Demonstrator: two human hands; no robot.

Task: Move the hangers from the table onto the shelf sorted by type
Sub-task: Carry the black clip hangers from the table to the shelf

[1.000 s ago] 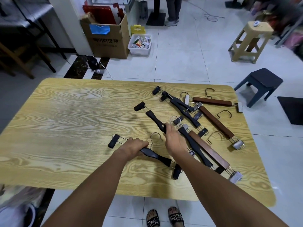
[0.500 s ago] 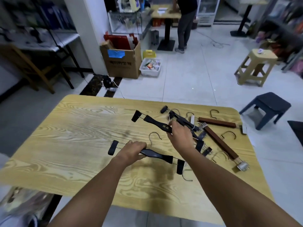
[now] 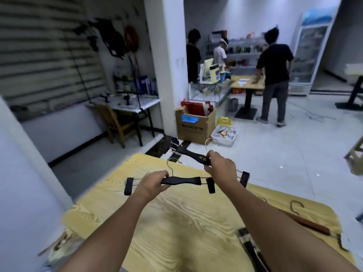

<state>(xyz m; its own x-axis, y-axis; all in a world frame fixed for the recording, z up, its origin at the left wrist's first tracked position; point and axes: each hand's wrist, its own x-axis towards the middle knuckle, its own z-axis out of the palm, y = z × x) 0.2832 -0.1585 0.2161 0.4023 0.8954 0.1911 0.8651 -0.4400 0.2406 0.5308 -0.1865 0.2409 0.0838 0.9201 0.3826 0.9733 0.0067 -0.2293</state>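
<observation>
My left hand (image 3: 152, 182) grips a black clip hanger (image 3: 181, 181) by its bar, lifted clear of the wooden table (image 3: 176, 232). A second black clip hanger (image 3: 193, 155) with gold lettering is gripped by my right hand (image 3: 220, 165), held a little higher and further away. Both hangers are in the air, their metal hooks pointing up. On the table at the lower right lie a brown wooden hanger (image 3: 306, 224) and another black hanger (image 3: 253, 250), partly hidden by my right forearm.
A white pillar (image 3: 167, 65) stands beyond the table, with a cardboard box (image 3: 194, 124) and a white bin (image 3: 225, 135) at its foot. A wooden chair (image 3: 115, 122) and desk are at the left. Three people stand at a counter behind. A beige stool (image 3: 355, 154) is at the right.
Both hands have lifted their black hangers off the table and raised them. The view has swung up and left, so most of the hanger pile has dropped out of sight.
</observation>
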